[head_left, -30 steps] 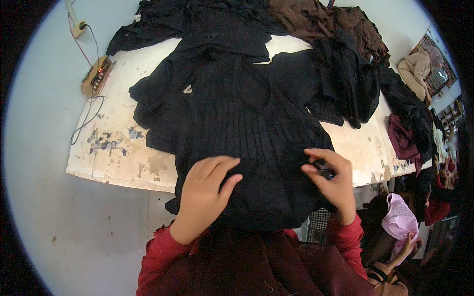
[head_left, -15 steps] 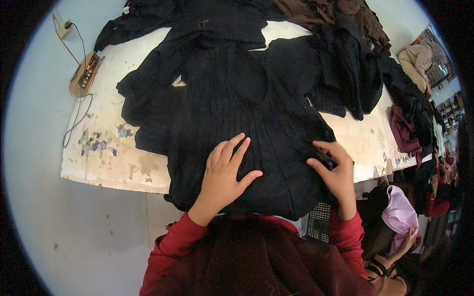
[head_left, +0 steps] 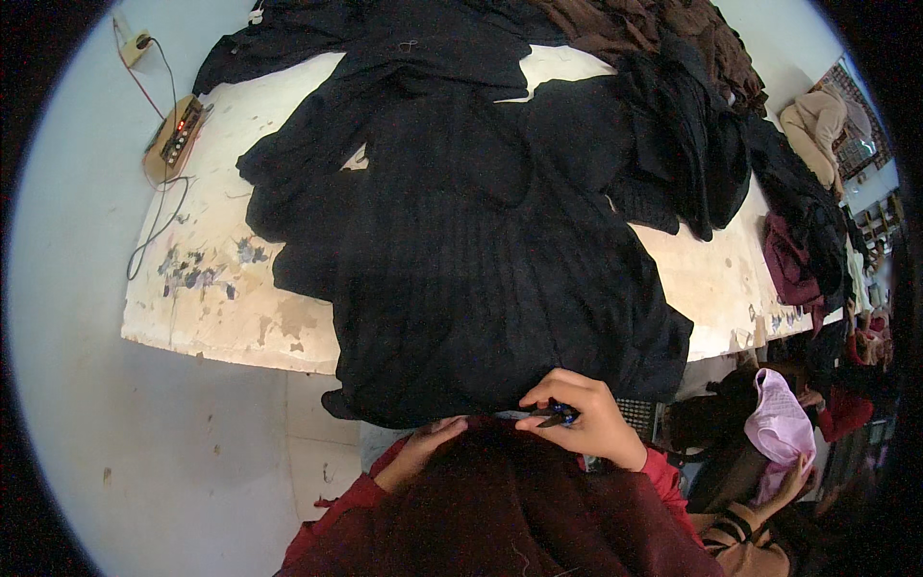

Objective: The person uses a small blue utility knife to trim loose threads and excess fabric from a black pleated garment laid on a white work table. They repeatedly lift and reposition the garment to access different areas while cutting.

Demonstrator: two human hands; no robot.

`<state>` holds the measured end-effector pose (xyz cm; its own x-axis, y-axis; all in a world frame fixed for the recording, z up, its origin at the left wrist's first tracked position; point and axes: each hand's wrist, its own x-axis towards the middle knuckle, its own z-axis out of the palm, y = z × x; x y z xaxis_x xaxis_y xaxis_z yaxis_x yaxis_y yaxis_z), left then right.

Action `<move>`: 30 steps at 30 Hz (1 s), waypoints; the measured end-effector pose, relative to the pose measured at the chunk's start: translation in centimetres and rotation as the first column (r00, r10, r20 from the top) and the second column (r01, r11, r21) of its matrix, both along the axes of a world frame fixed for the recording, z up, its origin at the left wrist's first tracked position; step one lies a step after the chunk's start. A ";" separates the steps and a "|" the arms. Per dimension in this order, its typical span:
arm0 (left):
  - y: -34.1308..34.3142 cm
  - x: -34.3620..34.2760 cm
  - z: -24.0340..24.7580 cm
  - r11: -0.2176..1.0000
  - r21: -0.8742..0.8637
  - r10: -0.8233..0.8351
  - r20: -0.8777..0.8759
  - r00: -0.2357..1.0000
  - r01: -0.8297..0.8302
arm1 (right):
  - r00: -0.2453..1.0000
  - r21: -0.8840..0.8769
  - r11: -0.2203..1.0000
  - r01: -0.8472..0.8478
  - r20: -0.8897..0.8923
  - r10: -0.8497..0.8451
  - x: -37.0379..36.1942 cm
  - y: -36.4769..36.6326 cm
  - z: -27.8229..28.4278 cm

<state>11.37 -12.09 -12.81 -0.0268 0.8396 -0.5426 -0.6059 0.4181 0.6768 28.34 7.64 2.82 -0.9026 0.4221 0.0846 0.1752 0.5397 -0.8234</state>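
A black garment [head_left: 481, 260] with narrow pleats down its middle is spread over the table, its lower edge hanging at the near side. Right beside that near edge, my left hand [head_left: 430, 447] is low against the dark red cloth I wear. Its fingers are partly hidden, so whether they grip the fabric does not show. My right hand [head_left: 588, 420] is closed around small thread snips [head_left: 560, 415] with dark blades and a blue part, held just over the hem. The blades point left, toward my left hand.
The pale, paint-worn table [head_left: 298, 332] shows at both sides. More black garments [head_left: 673, 144] and a brown cloth [head_left: 635, 29] lie at the back. A control box [head_left: 173, 139] with a cable sits at the left. At the lower right, another person's hand holds a pink cloth [head_left: 781, 423].
Both hands have come off the pleats toward me, to the garment's near edge. My right hand has moved left with the snips, whose blades now show. The lower fabric has shifted slightly.
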 end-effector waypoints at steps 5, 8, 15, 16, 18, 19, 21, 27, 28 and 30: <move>1.4 1.3 7.4 0.971 -0.183 -0.227 -0.483 0.846 0.156 | 0.994 -0.094 0.994 -0.057 -0.099 0.048 -0.6 -2.1 1.2; 1.9 1.0 9.7 0.964 -0.231 -0.150 -0.051 0.987 0.134 | 0.981 -0.043 0.981 -0.189 -0.060 0.186 -0.5 -3.4 2.1; 3.9 1.2 8.7 0.966 0.253 -0.077 0.095 0.993 0.050 | 0.975 0.056 0.992 -0.113 -0.188 0.121 0.1 -3.1 0.5; 4.7 1.0 9.1 0.937 0.330 -0.014 0.354 0.935 -0.112 | 0.957 0.003 0.989 -0.148 -0.254 0.144 -0.2 -3.2 0.3; 6.7 0.0 11.8 0.904 0.387 0.025 0.378 0.926 -0.183 | 0.939 -0.136 0.960 -0.245 -0.279 0.201 -0.8 -4.5 0.3; 7.4 0.2 14.1 0.937 0.319 0.037 0.322 0.946 -0.145 | 0.938 -0.183 0.948 -0.261 -0.282 0.204 -1.0 -5.0 0.0; 8.7 0.6 15.6 0.963 0.218 0.098 0.270 0.958 -0.160 | 0.934 -0.213 0.938 -0.275 -0.290 0.208 -1.3 -5.1 -0.4; 9.9 0.6 14.1 0.948 0.207 0.178 0.292 0.940 -0.244 | 0.991 -0.029 0.997 -0.067 -0.121 0.063 -0.9 -2.2 2.7; 9.5 -0.1 13.1 0.954 0.220 0.126 0.330 0.936 -0.206 | 0.989 0.016 1.000 0.007 -0.145 -0.004 -1.0 -1.4 3.8; 9.0 -0.5 12.3 0.955 0.222 0.107 0.360 0.927 -0.196 | 0.961 0.134 0.976 0.174 -0.240 -0.138 -1.8 0.2 5.6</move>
